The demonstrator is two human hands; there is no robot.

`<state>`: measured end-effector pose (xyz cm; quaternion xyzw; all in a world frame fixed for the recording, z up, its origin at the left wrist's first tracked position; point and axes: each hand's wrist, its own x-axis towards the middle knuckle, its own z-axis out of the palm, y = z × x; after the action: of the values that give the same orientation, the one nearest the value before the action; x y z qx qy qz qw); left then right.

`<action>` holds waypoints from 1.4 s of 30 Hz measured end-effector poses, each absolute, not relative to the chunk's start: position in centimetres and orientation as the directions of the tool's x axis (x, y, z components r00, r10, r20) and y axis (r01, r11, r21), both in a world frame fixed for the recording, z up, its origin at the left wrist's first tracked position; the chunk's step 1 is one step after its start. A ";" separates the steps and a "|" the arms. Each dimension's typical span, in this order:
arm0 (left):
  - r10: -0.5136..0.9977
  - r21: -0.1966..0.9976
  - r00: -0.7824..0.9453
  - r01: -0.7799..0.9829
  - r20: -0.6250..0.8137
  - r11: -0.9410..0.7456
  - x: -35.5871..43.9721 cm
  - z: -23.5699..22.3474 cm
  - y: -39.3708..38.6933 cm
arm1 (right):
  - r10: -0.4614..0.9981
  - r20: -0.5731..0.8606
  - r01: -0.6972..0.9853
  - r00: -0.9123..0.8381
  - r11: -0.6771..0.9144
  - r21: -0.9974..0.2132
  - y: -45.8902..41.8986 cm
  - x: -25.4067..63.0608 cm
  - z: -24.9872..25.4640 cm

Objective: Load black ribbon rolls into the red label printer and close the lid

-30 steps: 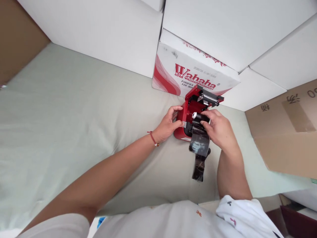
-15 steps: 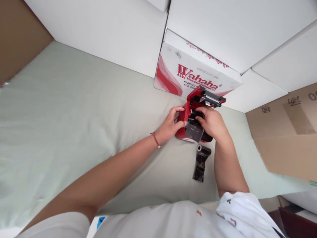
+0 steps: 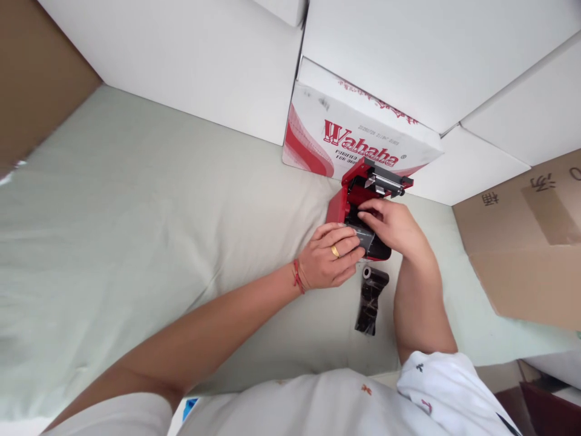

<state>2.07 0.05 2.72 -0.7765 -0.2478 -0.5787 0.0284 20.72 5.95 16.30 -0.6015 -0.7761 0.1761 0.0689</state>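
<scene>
A small red printer [image 3: 341, 203] with its lid [image 3: 379, 177] open stands on a pale green cloth. My right hand [image 3: 394, 227] is curled over the black ribbon roll [image 3: 370, 237] inside the printer, pressing on it. My left hand [image 3: 329, 262], wearing a gold ring, rests against the printer's near side with its fingers pinched on the ribbon film at the front. A second black ribbon roll [image 3: 372, 298] with loose film lies on the cloth just in front of the printer.
A white and red Wahaha carton [image 3: 358, 130] stands right behind the printer. Plain white boxes [image 3: 190, 54] line the back. A brown cardboard box [image 3: 526, 242] sits at the right and another brown surface [image 3: 31, 79] at the far left.
The ribbon that my right hand held up now sits down in the printer. My left hand has slid from the printer's left side to its front. The spare roll lies on the cloth.
</scene>
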 end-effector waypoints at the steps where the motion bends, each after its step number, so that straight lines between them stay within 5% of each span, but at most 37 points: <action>1: 0.342 0.232 0.211 0.417 0.916 -0.879 2.1 2.8 0.1 | 0.954 -0.079 0.851 -0.289 0.218 -0.478 5.4 21.3 16.8; 4: 0.306 0.199 0.206 0.417 0.930 -0.887 2.2 3.0 0.0 | 0.971 0.211 0.703 -0.112 0.227 -0.674 4.5 23.0 18.0; 8: 0.289 0.170 0.215 0.444 0.933 -0.880 2.6 2.7 -0.2 | 0.794 0.600 0.762 0.101 0.326 -0.560 6.3 24.6 17.5; 13: 0.380 0.240 0.332 0.392 0.863 -0.888 2.4 1.8 -0.1 | 0.852 0.501 0.852 -0.155 0.372 -0.368 8.1 24.5 15.5; 19: 0.479 0.381 0.350 0.313 0.805 -0.870 2.4 1.3 -0.1 | 0.875 0.441 0.835 -0.201 0.388 -0.389 3.0 23.2 15.0; 25: 0.543 0.494 0.194 0.252 0.817 -0.832 2.0 1.5 0.1 | 0.892 0.360 0.832 -0.274 0.408 -0.376 -0.5 23.5 14.0; 31: 0.741 0.705 0.185 0.229 0.646 -0.672 -0.1 2.5 2.1 | 0.895 0.374 0.819 -0.243 0.396 -0.416 -0.4 23.7 13.5; 42: 0.753 0.711 0.181 0.250 0.632 -0.657 -0.3 3.3 3.1 | 0.912 0.338 0.833 -0.233 0.367 -0.415 -1.0 23.6 13.4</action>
<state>-0.34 3.10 3.33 -0.7325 -0.3425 -0.5404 -0.2328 23.58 -0.96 13.38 -0.5578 -0.7818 0.0737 0.2688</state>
